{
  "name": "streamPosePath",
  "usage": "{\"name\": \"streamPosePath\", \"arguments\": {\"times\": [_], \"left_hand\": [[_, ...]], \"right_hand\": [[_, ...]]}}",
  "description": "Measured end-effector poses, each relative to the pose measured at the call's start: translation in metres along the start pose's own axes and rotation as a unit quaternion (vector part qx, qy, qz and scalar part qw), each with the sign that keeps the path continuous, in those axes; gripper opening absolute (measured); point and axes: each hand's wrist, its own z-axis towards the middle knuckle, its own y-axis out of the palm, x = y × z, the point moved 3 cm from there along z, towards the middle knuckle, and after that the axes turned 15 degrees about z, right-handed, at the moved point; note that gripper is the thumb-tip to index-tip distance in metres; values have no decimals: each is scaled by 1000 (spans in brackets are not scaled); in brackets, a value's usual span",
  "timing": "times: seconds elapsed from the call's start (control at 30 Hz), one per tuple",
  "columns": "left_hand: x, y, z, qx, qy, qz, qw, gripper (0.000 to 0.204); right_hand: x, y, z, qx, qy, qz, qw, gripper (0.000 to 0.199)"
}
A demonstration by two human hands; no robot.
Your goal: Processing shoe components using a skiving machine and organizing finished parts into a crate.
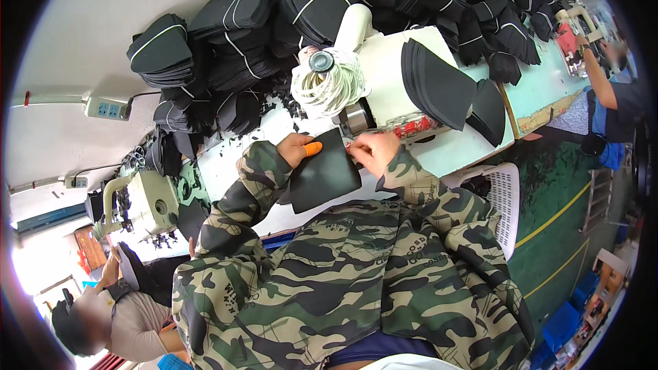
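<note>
My left hand (296,149), with an orange finger cover on the thumb, grips a flat black sheet piece (325,177) by its upper left corner. The piece hangs tilted in front of my jacket. At the piece's right edge is my right hand (375,153), its fingers closed in a pinch; what lies between them is too small to make out. Just beyond both hands stands a white sewing-type machine (391,62), a thick coil of white bands (329,89) looped over it. Fanned black cut pieces (435,85) lie on the machine's right side.
Tied stacks of black pieces (236,10) line the wall behind the white table (274,216). A white plastic basket (504,205) stands at my right. Another machine (144,202) is at the left, where a person sits. A further person works at the far right.
</note>
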Motion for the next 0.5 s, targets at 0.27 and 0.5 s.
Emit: {"name": "streamPosePath", "arguments": {"times": [0.27, 0.5], "left_hand": [[18, -4, 13, -6, 44, 110, 993, 23], [20, 8, 41, 14, 53, 47, 997, 20]], "right_hand": [[-15, -32, 9, 45, -30, -98, 994, 18], [-28, -36, 29, -16, -106, -357, 928, 20]]}}
